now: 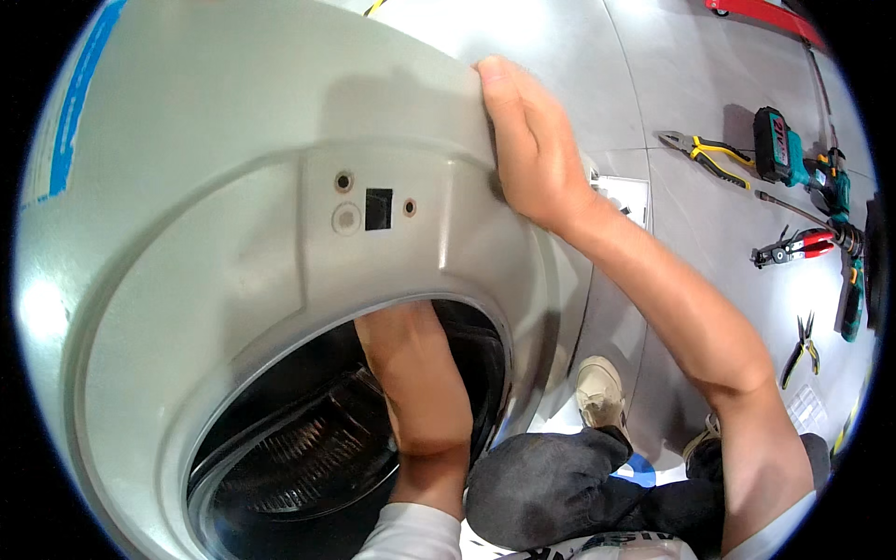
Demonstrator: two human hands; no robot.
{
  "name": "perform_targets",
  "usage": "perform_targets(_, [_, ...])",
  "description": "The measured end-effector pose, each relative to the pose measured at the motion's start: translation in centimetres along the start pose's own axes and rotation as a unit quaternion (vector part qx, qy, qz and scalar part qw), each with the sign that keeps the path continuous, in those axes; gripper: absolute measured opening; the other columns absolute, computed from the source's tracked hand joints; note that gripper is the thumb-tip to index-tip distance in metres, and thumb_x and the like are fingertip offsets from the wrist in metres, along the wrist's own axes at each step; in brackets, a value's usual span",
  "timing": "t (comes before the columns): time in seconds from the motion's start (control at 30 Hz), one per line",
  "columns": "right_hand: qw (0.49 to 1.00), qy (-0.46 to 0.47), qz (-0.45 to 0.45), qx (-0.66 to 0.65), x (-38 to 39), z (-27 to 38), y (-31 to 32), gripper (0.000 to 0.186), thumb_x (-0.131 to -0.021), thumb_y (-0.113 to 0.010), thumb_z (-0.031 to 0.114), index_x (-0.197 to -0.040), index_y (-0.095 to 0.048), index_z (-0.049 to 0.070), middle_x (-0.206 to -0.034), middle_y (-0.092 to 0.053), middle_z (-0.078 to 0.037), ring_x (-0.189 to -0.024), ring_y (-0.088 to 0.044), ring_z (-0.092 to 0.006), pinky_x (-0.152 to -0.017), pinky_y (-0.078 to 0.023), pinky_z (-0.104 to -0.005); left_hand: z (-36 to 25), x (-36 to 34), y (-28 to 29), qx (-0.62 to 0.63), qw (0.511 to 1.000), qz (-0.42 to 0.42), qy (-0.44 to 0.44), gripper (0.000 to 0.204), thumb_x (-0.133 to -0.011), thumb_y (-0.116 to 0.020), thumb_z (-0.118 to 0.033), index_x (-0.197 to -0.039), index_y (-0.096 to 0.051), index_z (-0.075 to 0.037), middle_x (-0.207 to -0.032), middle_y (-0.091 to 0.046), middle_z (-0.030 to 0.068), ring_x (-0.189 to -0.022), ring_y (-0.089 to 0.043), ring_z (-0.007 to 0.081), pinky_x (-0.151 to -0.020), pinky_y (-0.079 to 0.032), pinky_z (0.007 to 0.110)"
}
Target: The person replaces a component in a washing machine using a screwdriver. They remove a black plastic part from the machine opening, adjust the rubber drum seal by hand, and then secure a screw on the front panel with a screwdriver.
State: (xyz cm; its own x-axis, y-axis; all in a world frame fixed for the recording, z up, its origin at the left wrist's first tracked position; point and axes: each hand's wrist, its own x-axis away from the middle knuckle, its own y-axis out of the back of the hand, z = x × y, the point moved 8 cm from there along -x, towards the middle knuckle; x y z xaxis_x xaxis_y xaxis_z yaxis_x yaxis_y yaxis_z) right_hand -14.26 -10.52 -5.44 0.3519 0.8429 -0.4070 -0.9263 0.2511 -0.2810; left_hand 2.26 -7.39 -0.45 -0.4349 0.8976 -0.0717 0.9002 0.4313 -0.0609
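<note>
A grey-beige washing machine front panel [233, 187] stands before me, with a round door opening, a square black cutout [378, 209] and small holes. My left forearm [420, 383] reaches through the opening, over a dark ribbed drum interior [289, 457]. Behind the upper rim of the opening, my left hand is hidden, so its fingers and anything in them do not show. My right hand [532, 140] grips the panel's right edge, with part of its fingers out of sight behind that edge.
On the tiled floor at right lie pliers with yellow-black handles [705, 157], a teal cordless power tool [793, 154], a red-handled hand tool [793, 247] and needle-nose pliers [803, 350]. Blue tape [82, 103] runs along the panel's far left. My shoe [599, 387] is beside the machine.
</note>
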Motion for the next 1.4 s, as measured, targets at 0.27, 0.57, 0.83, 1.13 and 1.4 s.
perform_targets(0.27, [0.995, -0.081, 0.005, 0.062, -0.1, -0.7, 1.5, 0.04, -0.096, -0.034, 0.03, -0.076, -0.047, -0.002, -0.073, -0.049, -0.021, -0.072, -0.047, -0.0369, -0.069, -0.038, -0.0418, 0.6, -0.3, -0.7, 0.018, 0.999, 0.04, 0.009, 0.043, -0.094, -0.04, -0.036, -0.123, -0.048, -0.005, -0.116, -0.055, 0.013, -0.104, -0.056, 0.0255, -0.086, -0.05, 0.04])
perform_targets(0.57, [0.99, -0.081, -0.004, 0.112, 0.1, 0.4, 1.2, 0.041, -0.096, -0.033, 0.03, -0.079, -0.051, -0.003, -0.079, -0.053, -0.023, -0.079, -0.049, -0.0395, -0.073, -0.038, -0.0446, -0.9, 0.0, -0.3, 0.019, 0.997, 0.076, -0.008, 0.042, -0.094, -0.04, -0.035, -0.122, -0.049, -0.004, -0.116, -0.055, 0.0132, -0.104, -0.056, 0.0257, -0.086, -0.05, 0.04])
perform_targets(0.83, [0.993, -0.036, -0.042, 0.1, 0.6, 0.7, 1.0, 0.035, -0.096, -0.034, 0.024, -0.078, -0.049, -0.002, -0.075, -0.05, -0.021, -0.075, -0.047, -0.0383, -0.071, -0.037, -0.0446, -0.5, -0.1, -1.1, 0.021, 0.995, 0.101, -0.009, 0.041, -0.094, -0.04, -0.033, -0.122, -0.049, -0.004, -0.115, -0.055, 0.0134, -0.103, -0.056, 0.026, -0.086, -0.05, 0.04])
perform_targets(1.13, [0.989, -0.032, -0.053, 0.132, 0.7, 0.7, 1.7, 0.028, -0.094, -0.039, 0.023, -0.086, -0.052, -0.001, -0.079, -0.051, -0.019, -0.08, -0.048, -0.0356, -0.074, -0.038, -0.0426, -0.2, -0.1, -1.6, 0.03, 0.994, 0.103, 0.003, 0.04, -0.094, -0.04, -0.032, -0.121, -0.049, -0.003, -0.115, -0.055, 0.0135, -0.103, -0.056, 0.0262, -0.085, -0.05, 0.04])
perform_targets(1.4, [0.99, 0.095, 0.0, 0.1, 6.0, 12.6, -0.1, 0.041, -0.072, -0.071, 0.015, -0.105, -0.053, -0.001, -0.103, -0.053, -0.016, -0.095, -0.051, -0.0308, -0.083, -0.042, -0.0367, -1.8, 1.6, 0.9, 0.031, 0.999, 0.04, 0.016, 0.039, -0.095, -0.041, -0.031, -0.12, -0.049, -0.003, -0.114, -0.055, 0.0137, -0.103, -0.056, 0.0264, -0.085, -0.05, 0.04])
